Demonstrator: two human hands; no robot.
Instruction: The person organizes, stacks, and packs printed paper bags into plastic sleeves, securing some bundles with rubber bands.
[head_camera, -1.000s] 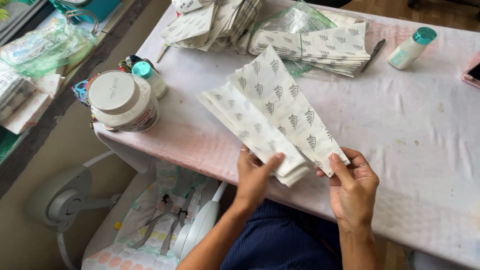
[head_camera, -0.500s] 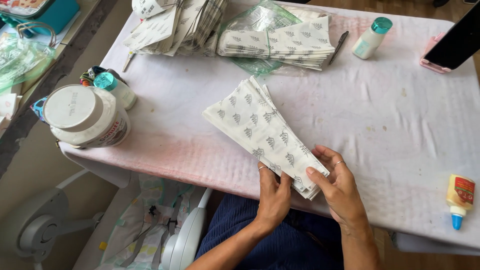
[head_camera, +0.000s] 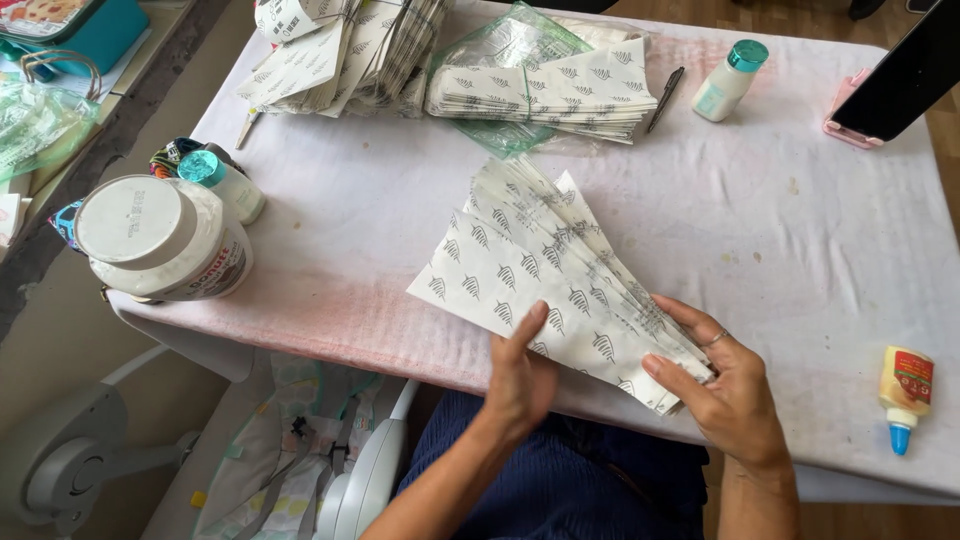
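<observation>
**The table and the room around you**

You sit at a table (head_camera: 400, 220) covered with a pale pink-white cloth (head_camera: 820, 230), which has some small stains. At your left you see a grey floor (head_camera: 60, 330) and a white stand fan (head_camera: 70, 460). Under the table edge stands a baby seat (head_camera: 300, 460). Brown wooden floor (head_camera: 945, 150) shows at the right. The light is soft and even.

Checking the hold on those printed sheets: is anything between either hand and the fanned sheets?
Nothing visible. The left hand presses directly on the fanned paper sheets, and the right hand has its grip on their gathered end at the table edge.
</observation>
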